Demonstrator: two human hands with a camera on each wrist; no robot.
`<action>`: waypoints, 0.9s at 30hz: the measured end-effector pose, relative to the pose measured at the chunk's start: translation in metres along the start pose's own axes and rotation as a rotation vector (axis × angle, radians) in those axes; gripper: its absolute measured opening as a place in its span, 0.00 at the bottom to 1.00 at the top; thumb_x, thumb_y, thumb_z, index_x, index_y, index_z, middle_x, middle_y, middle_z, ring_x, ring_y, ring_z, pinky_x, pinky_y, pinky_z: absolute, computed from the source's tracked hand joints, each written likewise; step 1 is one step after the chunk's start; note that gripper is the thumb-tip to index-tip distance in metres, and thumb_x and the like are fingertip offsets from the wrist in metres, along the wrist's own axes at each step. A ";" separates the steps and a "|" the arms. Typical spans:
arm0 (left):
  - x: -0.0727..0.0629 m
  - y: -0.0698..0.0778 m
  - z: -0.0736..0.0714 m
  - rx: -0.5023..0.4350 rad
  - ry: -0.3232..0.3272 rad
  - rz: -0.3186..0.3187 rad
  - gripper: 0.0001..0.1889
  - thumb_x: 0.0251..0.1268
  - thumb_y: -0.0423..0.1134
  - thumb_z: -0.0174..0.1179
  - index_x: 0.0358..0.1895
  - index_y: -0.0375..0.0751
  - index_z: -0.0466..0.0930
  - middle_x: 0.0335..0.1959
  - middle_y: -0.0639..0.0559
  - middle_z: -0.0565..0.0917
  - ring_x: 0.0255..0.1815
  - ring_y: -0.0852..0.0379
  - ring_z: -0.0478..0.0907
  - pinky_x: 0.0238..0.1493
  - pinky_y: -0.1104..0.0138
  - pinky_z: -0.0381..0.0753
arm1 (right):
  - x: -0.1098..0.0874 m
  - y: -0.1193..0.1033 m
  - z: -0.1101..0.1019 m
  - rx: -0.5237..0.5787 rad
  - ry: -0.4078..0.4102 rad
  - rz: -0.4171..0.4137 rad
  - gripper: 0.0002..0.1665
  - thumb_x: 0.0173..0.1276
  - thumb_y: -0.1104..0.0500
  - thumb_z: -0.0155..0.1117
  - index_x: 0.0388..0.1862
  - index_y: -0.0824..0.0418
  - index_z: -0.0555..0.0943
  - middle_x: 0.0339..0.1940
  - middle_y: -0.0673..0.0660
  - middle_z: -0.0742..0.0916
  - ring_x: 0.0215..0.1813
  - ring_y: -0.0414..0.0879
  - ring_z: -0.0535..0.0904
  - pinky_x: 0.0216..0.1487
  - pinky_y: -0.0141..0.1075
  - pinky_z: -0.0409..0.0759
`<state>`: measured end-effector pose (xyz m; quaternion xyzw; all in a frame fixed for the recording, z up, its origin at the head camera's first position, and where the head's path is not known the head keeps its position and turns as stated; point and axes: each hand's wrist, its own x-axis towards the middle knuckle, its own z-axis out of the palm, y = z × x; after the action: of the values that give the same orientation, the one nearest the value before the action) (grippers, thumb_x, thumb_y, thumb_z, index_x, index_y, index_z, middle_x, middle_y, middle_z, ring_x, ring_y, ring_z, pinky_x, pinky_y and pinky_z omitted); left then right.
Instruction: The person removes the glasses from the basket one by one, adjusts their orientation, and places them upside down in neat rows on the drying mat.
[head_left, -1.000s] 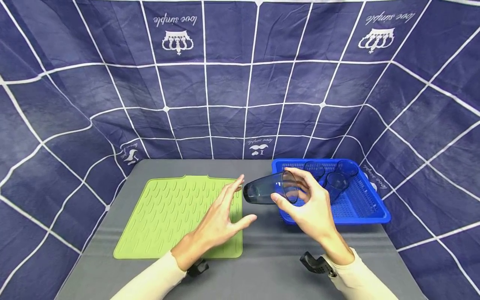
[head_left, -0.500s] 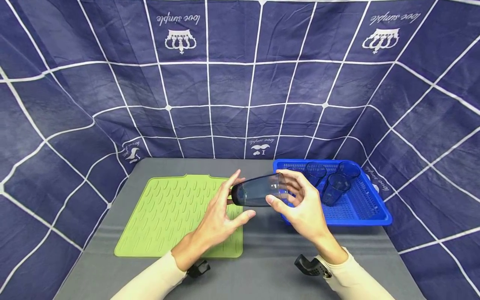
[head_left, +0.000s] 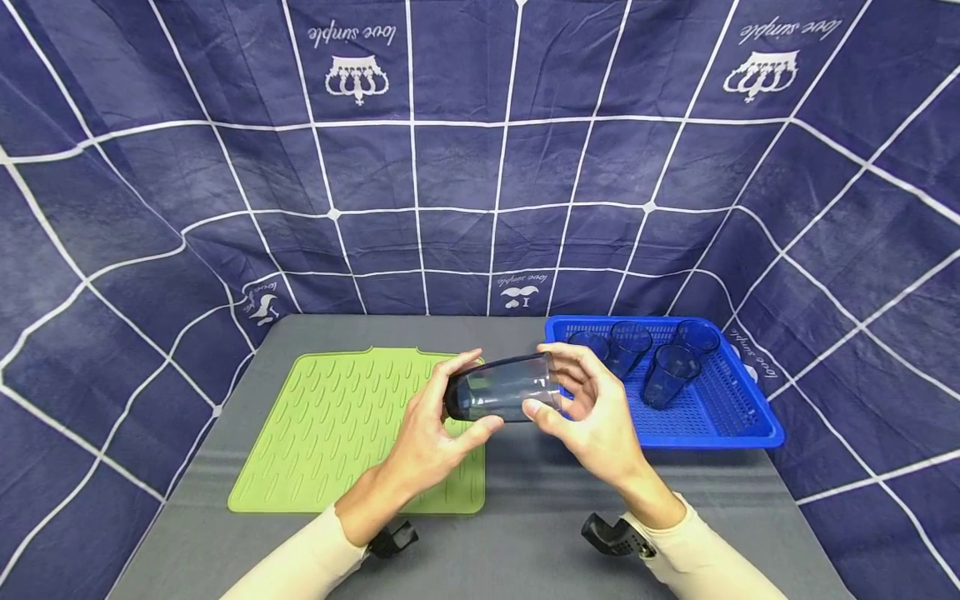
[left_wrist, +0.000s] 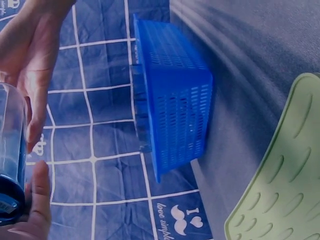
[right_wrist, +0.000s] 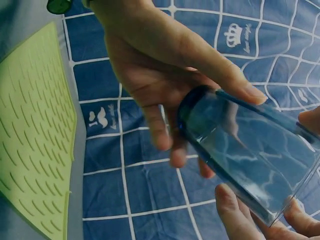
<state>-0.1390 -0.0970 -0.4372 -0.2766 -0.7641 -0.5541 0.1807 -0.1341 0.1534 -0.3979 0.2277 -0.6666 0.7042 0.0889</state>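
A clear blue-grey drinking glass (head_left: 502, 390) is held in the air on its side, base to the left and rim to the right. My right hand (head_left: 596, 421) grips it near the rim, thumb in front and fingers behind. My left hand (head_left: 427, 433) is around the thick base, its thumb along the side of the glass (right_wrist: 250, 145) in the right wrist view. In that view the left hand's (right_wrist: 160, 65) other fingers reach past the base. The left wrist view catches only part of the glass (left_wrist: 11, 135) at its edge.
A blue perforated basket (head_left: 738, 442) stands on the right of the grey table (head_left: 540, 533), with several similar glasses (head_left: 670, 375) inside. A green ridged drying mat (head_left: 322, 433) lies on the left. A blue checked cloth (head_left: 457, 167) hangs behind and at the sides.
The glass has moved left and slightly down with my right hand, away from the basket. My left hand, earlier apart from the glass, now meets its base and has closed around it.
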 end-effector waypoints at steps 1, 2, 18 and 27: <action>0.000 0.001 0.000 -0.015 0.008 0.009 0.46 0.65 0.34 0.86 0.85 0.48 0.74 0.75 0.43 0.88 0.67 0.55 0.90 0.64 0.70 0.92 | 0.000 0.000 0.000 0.011 -0.006 -0.004 0.42 0.65 0.79 0.77 0.78 0.77 0.75 0.65 0.53 0.90 0.60 0.42 0.91 0.60 0.35 0.96; 0.000 0.002 -0.001 -0.038 0.014 0.013 0.45 0.65 0.33 0.87 0.84 0.46 0.75 0.75 0.42 0.88 0.66 0.55 0.91 0.62 0.70 0.93 | 0.000 0.001 0.001 0.024 -0.015 -0.009 0.41 0.65 0.79 0.76 0.78 0.78 0.75 0.65 0.54 0.90 0.60 0.43 0.91 0.60 0.35 0.96; 0.000 0.020 -0.014 -0.109 0.057 0.112 0.43 0.56 0.26 0.90 0.76 0.36 0.78 0.68 0.37 0.90 0.60 0.59 0.91 0.56 0.71 0.94 | -0.004 0.002 0.004 0.193 -0.148 -0.076 0.41 0.70 0.76 0.72 0.81 0.73 0.71 0.76 0.59 0.88 0.70 0.48 0.91 0.70 0.38 0.93; 0.002 0.030 -0.021 -0.153 0.080 0.127 0.45 0.55 0.22 0.89 0.76 0.31 0.76 0.66 0.32 0.89 0.60 0.58 0.90 0.59 0.72 0.92 | -0.005 0.007 0.005 0.223 -0.191 -0.064 0.41 0.73 0.75 0.73 0.82 0.74 0.69 0.77 0.60 0.84 0.71 0.47 0.89 0.72 0.40 0.93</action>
<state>-0.1226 -0.1092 -0.4069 -0.3150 -0.6927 -0.6088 0.2241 -0.1323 0.1487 -0.4064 0.3233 -0.5821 0.7458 0.0216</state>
